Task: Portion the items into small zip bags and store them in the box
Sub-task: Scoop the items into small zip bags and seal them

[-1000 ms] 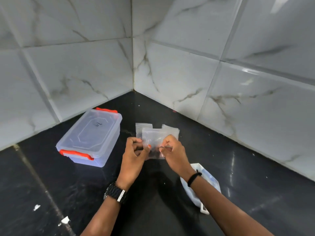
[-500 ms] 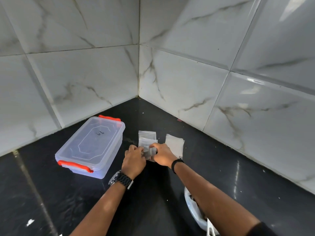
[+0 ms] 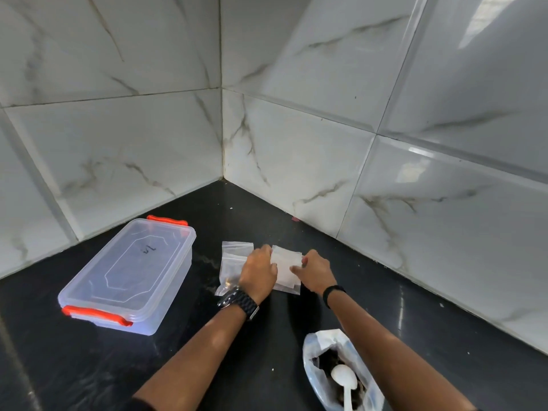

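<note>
On black bench [image 3: 89,366], near tiled corner: left hand [image 3: 258,272] and right hand [image 3: 315,272] both at stack of empty zip bags [image 3: 286,269], fingers curled onto its top edge, pinching. Filled zip bag [image 3: 232,268] flat just left of stack, partly under left hand, dark contents at its lower end. Clear box [image 3: 130,271], lid on, orange clips, further left and apart. Open plastic bag [image 3: 341,372] of dark items with white spoon [image 3: 345,381] inside, near front edge by right forearm.
</note>
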